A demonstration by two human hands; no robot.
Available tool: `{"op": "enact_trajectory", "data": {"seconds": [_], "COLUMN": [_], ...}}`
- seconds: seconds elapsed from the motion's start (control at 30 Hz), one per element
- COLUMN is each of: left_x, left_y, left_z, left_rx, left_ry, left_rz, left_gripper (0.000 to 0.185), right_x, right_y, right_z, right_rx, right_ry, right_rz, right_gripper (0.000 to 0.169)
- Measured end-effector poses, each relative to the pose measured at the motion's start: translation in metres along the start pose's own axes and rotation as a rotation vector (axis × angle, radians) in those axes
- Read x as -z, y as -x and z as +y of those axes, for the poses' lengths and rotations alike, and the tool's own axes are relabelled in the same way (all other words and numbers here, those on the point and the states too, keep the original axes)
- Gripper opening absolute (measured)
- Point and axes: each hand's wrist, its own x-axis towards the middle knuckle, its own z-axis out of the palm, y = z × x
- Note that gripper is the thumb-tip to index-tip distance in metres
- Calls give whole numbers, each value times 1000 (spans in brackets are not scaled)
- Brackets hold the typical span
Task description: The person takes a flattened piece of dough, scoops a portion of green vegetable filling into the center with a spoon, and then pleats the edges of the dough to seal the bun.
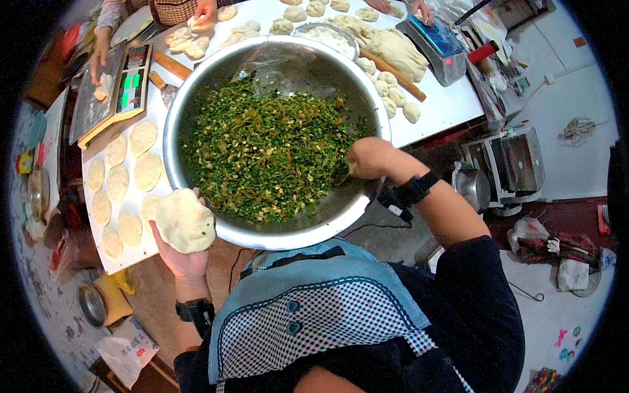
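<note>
A large steel bowl (pixel 373 103) holds chopped green vegetable filling (pixel 265 152). Inside its right side, my right hand (pixel 374 158) is curled with the fingertips down at the filling; a pale bit, perhaps a utensil, shows by the fingers, but what it is cannot be told. To the left of the bowl, my left hand (pixel 184 263) supports a flat round of dough (pixel 185 221) on its palm, with a few green specks on the dough. More flattened dough rounds (pixel 147 172) lie on the white table (pixel 142 253) at the left.
Beyond the bowl are a dish of flour (pixel 329 39), a rolling pin (pixel 393 76), a large dough mass (pixel 398 49) and several dough balls (pixel 393 96). Digital scales stand at left (pixel 118 93) and right (pixel 437 44). Other people's hands (pixel 100 54) work at the far side.
</note>
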Motion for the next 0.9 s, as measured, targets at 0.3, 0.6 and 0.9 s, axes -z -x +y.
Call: {"op": "enact_trajectory", "data": {"seconds": [0.3,0.6,0.9], "left_x": [-2,-18,-51], "left_y": [0,4,-3], "left_z": [2,0,0], "left_rx": [-30,-24,-28], "left_ry": [-30,-32,148], "left_rz": [38,66,-78], "left_gripper": [73,67,66], "right_x": [-6,-27,-21], "right_y": [26,21,29], "right_z": [0,-17,-9], "right_rx": [-56,15,44], "right_ry": [-484,-605,-979], "right_rz": [147,351,222], "right_gripper": [23,25,16]}}
